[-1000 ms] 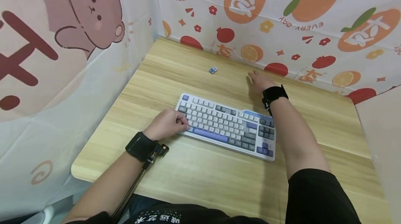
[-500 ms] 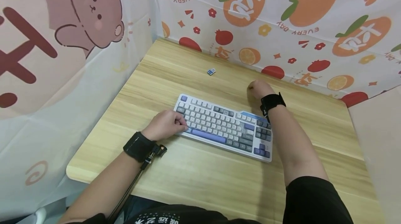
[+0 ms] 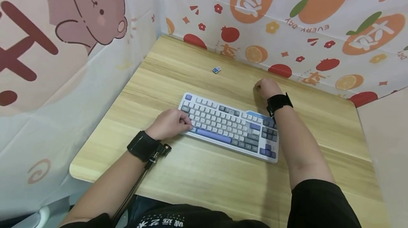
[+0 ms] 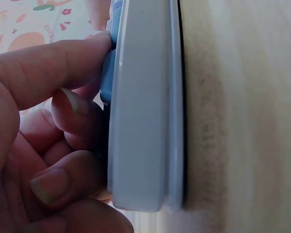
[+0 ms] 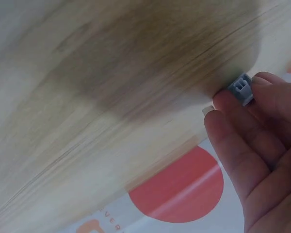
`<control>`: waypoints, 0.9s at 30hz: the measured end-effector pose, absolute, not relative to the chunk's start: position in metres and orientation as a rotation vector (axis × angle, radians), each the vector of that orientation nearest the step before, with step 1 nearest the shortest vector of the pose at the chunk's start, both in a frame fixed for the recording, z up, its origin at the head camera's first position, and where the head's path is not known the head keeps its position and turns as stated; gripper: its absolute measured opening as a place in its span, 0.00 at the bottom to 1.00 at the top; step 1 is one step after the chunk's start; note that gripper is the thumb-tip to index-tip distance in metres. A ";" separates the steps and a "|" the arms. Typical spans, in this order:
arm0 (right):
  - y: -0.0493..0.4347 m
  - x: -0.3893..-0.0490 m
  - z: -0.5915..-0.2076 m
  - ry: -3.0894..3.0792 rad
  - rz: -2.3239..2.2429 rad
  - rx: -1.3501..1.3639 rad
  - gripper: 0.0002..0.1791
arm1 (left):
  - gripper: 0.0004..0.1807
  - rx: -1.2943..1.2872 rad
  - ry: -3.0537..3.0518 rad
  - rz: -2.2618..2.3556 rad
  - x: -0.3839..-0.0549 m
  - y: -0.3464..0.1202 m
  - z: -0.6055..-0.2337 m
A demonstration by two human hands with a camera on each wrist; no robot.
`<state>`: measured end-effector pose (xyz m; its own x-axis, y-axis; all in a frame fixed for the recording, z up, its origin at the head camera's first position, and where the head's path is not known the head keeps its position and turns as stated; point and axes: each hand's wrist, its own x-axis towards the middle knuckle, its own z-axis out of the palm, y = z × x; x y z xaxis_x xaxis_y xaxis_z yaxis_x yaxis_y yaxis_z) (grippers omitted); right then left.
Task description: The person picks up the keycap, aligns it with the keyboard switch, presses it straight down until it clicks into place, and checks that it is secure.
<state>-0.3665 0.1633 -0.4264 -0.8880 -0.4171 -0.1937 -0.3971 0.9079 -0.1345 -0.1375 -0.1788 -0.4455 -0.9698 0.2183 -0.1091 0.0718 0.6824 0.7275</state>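
Observation:
A white keyboard (image 3: 229, 129) with white, grey and purple keys lies at a slant on the table. My left hand (image 3: 170, 123) rests over its left end, fingers loosely curled. In the left wrist view the thumb (image 4: 63, 65) touches the keys, and the curled fingers lie against the key side without gripping the frame. Behind the keyboard, my right hand (image 3: 268, 88) pinches a small grey keycap (image 5: 241, 88) between thumb and fingers, close to the tabletop. Its stem socket faces the right wrist camera; the head view hides this keycap.
A small blue and white piece (image 3: 216, 69) lies at the back of the wooden table (image 3: 178, 171), too small to identify. Printed fabric (image 3: 251, 15) hangs along the table's back edge, and another sheet (image 3: 105, 79) runs along the left.
The right hand's fingers were more extended one second ago; now they are drawn together in a pinch. The left hand stays on the keyboard's left end. The head view shifts slightly.

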 end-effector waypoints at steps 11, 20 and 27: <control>0.168 -0.366 -0.421 2.856 -0.226 -0.580 0.15 | 0.04 0.232 2.703 1.153 -0.139 -0.179 -0.442; 0.170 -0.348 -0.398 2.827 -0.790 -0.560 0.13 | 0.04 0.260 2.706 1.181 -0.142 -0.176 -0.445; 0.160 -0.289 -0.373 2.709 -1.331 -0.760 0.19 | 0.03 0.270 2.670 1.231 -0.140 -0.178 -0.446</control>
